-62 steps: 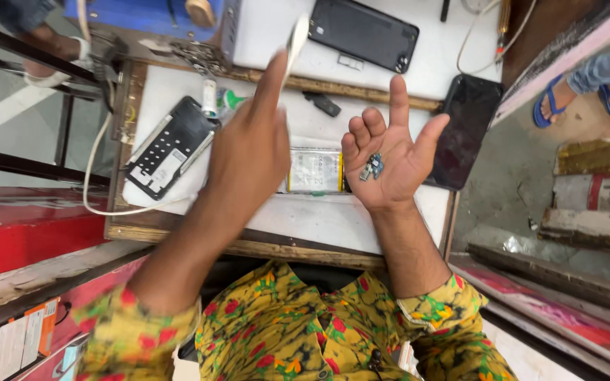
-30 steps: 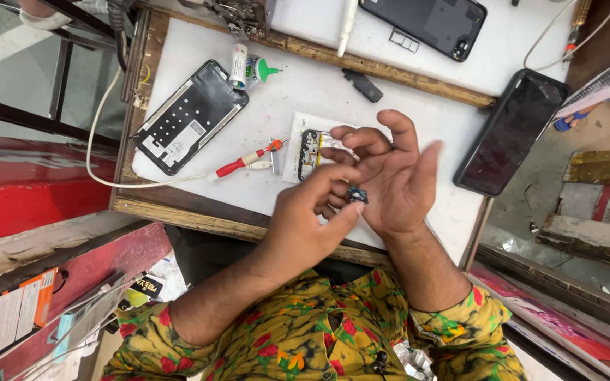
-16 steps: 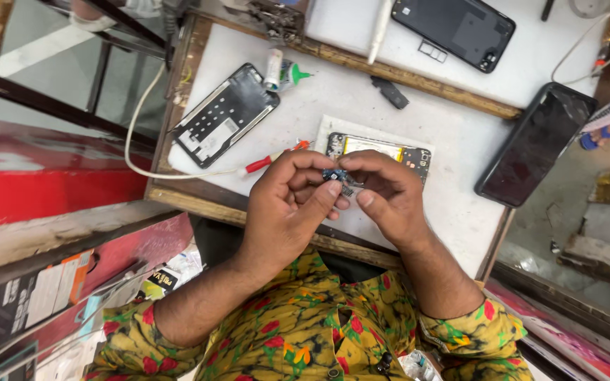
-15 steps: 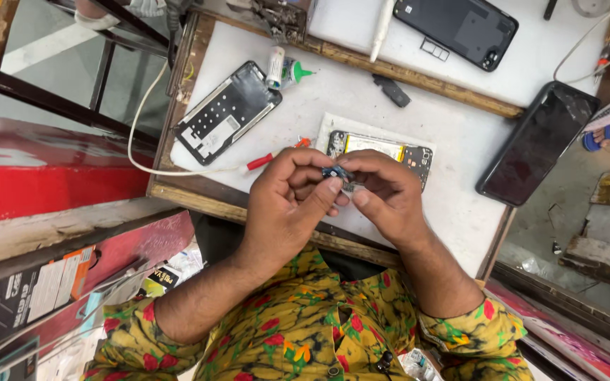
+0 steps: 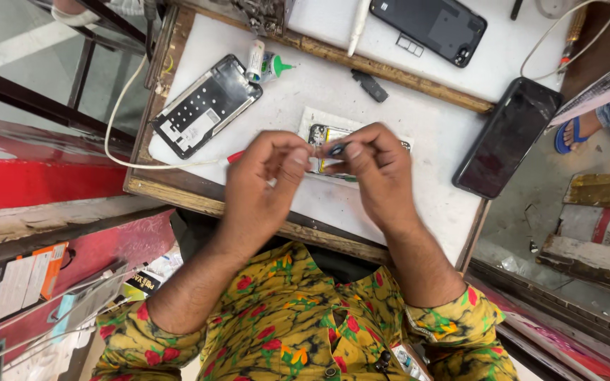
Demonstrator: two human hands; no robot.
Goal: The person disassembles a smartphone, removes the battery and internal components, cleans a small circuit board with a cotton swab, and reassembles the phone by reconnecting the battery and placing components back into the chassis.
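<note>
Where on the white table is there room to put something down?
Bare table lies between the small black part and the dark phone, and below the open phone frame. It is crowded under both hands, left hand and right hand.

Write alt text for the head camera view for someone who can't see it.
Two hands meet over a white worktable: the right hand pinches a small dark part, the left hand close beside it. Beneath them lies an opened phone; a phone frame and a black phone lie nearby.

tiny part (image 5: 336, 149) blurred, circuit board (image 5: 323, 135) half hidden
</note>
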